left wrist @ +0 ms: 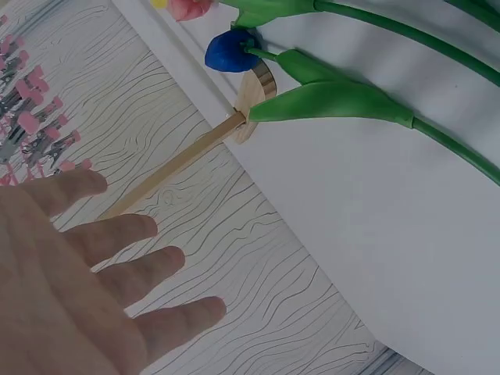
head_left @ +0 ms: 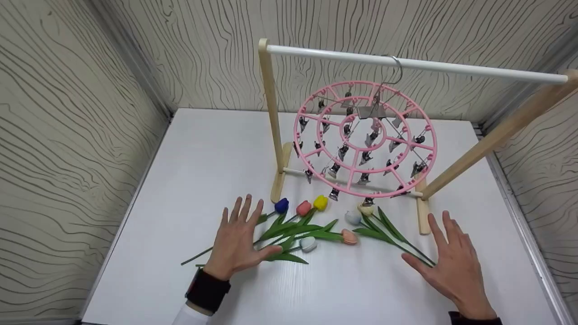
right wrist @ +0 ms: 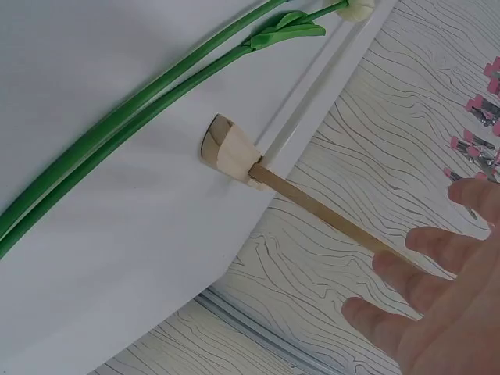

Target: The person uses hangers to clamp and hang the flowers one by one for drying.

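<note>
In the head view my left hand [head_left: 237,246], fingers spread, is over the stems of a bunch of tulips with blue [head_left: 281,206], pink [head_left: 304,208], yellow [head_left: 320,203], peach [head_left: 349,237] and pale blue [head_left: 308,244] heads. My right hand [head_left: 456,266], also spread, is beside the stem ends of two more tulips, one cream [head_left: 365,209], one pale blue [head_left: 352,217]. The wrist views show the left palm [left wrist: 62,281] and right fingers [right wrist: 445,273] extended, holding nothing. A blue tulip [left wrist: 232,51] and green stems [right wrist: 125,125] lie near them.
A wooden stand with a white rail [head_left: 316,53] is at the back of the white table [head_left: 203,149]. From the rail hangs a round pink rack [head_left: 353,168] with many metal clips. Its wooden feet [head_left: 423,216] rest behind the flowers. Patterned walls [head_left: 216,45] enclose the table.
</note>
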Demonstrator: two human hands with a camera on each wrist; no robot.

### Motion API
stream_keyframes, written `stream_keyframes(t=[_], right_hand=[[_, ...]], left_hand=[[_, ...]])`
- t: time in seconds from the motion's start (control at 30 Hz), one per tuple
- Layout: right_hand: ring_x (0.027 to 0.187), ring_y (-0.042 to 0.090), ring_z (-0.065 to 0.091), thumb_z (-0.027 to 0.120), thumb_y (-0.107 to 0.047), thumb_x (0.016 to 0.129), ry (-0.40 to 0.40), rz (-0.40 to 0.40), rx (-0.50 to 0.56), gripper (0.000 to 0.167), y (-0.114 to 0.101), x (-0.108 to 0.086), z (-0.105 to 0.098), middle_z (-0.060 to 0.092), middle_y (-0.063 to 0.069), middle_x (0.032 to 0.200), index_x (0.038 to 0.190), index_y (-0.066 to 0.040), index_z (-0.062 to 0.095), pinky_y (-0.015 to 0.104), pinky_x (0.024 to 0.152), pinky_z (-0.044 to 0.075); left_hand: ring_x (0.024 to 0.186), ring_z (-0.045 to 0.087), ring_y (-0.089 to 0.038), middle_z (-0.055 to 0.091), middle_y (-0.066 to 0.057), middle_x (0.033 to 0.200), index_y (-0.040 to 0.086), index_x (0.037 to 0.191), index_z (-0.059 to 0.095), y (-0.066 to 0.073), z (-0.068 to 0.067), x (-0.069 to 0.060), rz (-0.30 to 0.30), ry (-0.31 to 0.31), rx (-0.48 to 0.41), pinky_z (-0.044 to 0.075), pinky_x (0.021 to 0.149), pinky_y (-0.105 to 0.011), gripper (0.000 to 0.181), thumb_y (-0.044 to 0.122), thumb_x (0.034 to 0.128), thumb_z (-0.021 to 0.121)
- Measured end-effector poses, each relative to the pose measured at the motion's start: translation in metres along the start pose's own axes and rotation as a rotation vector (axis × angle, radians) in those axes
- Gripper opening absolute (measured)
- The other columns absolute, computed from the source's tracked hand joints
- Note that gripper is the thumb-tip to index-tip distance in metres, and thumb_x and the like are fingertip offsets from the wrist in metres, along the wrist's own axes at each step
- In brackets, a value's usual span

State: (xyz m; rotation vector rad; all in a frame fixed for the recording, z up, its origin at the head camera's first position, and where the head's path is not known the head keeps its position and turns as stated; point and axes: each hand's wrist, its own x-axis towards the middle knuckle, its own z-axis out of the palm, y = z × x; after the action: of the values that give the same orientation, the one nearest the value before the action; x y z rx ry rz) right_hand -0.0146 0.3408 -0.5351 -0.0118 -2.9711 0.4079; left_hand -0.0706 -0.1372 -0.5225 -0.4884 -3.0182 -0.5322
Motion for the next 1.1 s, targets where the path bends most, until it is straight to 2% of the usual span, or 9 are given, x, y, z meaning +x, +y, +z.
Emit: stream_keyframes(t=[0.13, 0.27, 0.5, 0.63, 0.8, 0.83, 0.97, 1.03, 1.1], right_hand=[[0.149, 0.06, 0.04, 0.083, -0.068, 0.08, -0.016, 0.038, 0.038, 0.119, 0.002, 0.007, 0.002, 0.034, 0.034, 0.171, 0.168, -0.005, 0.035, 0.083, 0.111, 0.041], [0.145, 0.062, 0.042, 0.083, -0.063, 0.086, -0.044, 0.083, 0.095, 0.113, 0.008, 0.017, 0.007, 0.035, 0.036, 0.169, 0.167, 0.0, 0.035, 0.084, 0.101, 0.048], [0.137, 0.067, 0.049, 0.08, -0.043, 0.097, -0.061, 0.149, 0.194, 0.094, 0.021, 0.041, 0.02, 0.041, 0.047, 0.157, 0.16, 0.013, 0.038, 0.081, 0.102, 0.049], [0.128, 0.065, 0.058, 0.079, -0.032, 0.099, -0.065, 0.195, 0.23, 0.087, 0.027, 0.055, 0.026, 0.044, 0.05, 0.151, 0.157, 0.019, 0.039, 0.077, 0.1, 0.054], [0.122, 0.066, 0.06, 0.076, -0.03, 0.101, -0.11, 0.239, 0.237, 0.084, 0.036, 0.072, 0.032, 0.044, 0.053, 0.148, 0.155, 0.022, 0.038, 0.075, 0.098, 0.054], [0.122, 0.067, 0.059, 0.075, -0.029, 0.101, -0.124, 0.249, 0.238, 0.084, 0.038, 0.075, 0.033, 0.044, 0.054, 0.147, 0.154, 0.023, 0.037, 0.075, 0.099, 0.054], [0.125, 0.068, 0.056, 0.073, -0.026, 0.101, -0.168, 0.296, 0.253, 0.08, 0.047, 0.087, 0.035, 0.048, 0.055, 0.142, 0.151, 0.026, 0.039, 0.075, 0.101, 0.053], [0.125, 0.068, 0.056, 0.072, -0.023, 0.1, -0.189, 0.321, 0.267, 0.077, 0.051, 0.091, 0.037, 0.05, 0.054, 0.14, 0.149, 0.027, 0.04, 0.073, 0.101, 0.054], [0.124, 0.066, 0.058, 0.071, -0.022, 0.1, -0.219, 0.351, 0.288, 0.076, 0.055, 0.096, 0.039, 0.051, 0.053, 0.14, 0.148, 0.028, 0.041, 0.07, 0.098, 0.057]], left_hand=[[0.155, 0.048, -0.05, 0.049, -0.029, 0.166, 0.006, 0.163, 0.048, -0.004, 0.005, 0.014, 0.02, 0.024, -0.006, 0.046, 0.122, -0.07, 0.109, 0.077, 0.083, 0.071], [0.149, 0.054, -0.051, 0.051, -0.031, 0.164, 0.001, 0.162, 0.046, -0.006, 0.009, 0.031, 0.002, 0.0, -0.064, 0.055, 0.116, -0.064, 0.103, 0.069, 0.0892, 0.072], [0.14, 0.062, -0.049, 0.06, -0.033, 0.153, -0.008, 0.156, 0.05, -0.009, 0.023, 0.074, -0.1, -0.05, -0.222, 0.055, 0.116, -0.06, 0.083, 0.045, 0.0978, 0.078], [0.132, 0.067, -0.049, 0.066, -0.035, 0.143, -0.012, 0.15, 0.055, -0.012, 0.032, 0.099, -0.141, -0.04, -0.273, 0.056, 0.115, -0.057, 0.074, 0.033, 0.0973, 0.081], [0.123, 0.07, -0.05, 0.07, -0.037, 0.131, -0.017, 0.14, 0.061, -0.021, 0.044, 0.125, -0.177, -0.057, -0.325, 0.059, 0.108, -0.059, 0.062, 0.022, 0.0954, 0.08], [0.118, 0.072, -0.047, 0.073, -0.034, 0.127, -0.016, 0.136, 0.065, -0.025, 0.051, 0.131, -0.19, -0.061, -0.314, 0.06, 0.105, -0.06, 0.058, 0.023, 0.0944, 0.079], [0.091, 0.07, -0.033, 0.075, -0.022, 0.103, -0.006, 0.109, 0.072, -0.056, 0.103, 0.163, -0.212, -0.093, -0.268, 0.061, 0.078, -0.049, 0.036, 0.022, 0.0873, 0.076], [0.084, 0.066, -0.028, 0.073, -0.017, 0.098, 0.0, 0.102, 0.072, -0.07, 0.127, 0.178, -0.23, -0.122, -0.234, 0.057, 0.071, -0.045, 0.028, 0.02, 0.0834, 0.074], [0.085, 0.065, -0.028, 0.073, -0.018, 0.099, 0.0, 0.102, 0.071, -0.073, 0.137, 0.187, -0.262, -0.151, -0.228, 0.058, 0.073, -0.044, 0.026, 0.016, 0.0818, 0.072]])
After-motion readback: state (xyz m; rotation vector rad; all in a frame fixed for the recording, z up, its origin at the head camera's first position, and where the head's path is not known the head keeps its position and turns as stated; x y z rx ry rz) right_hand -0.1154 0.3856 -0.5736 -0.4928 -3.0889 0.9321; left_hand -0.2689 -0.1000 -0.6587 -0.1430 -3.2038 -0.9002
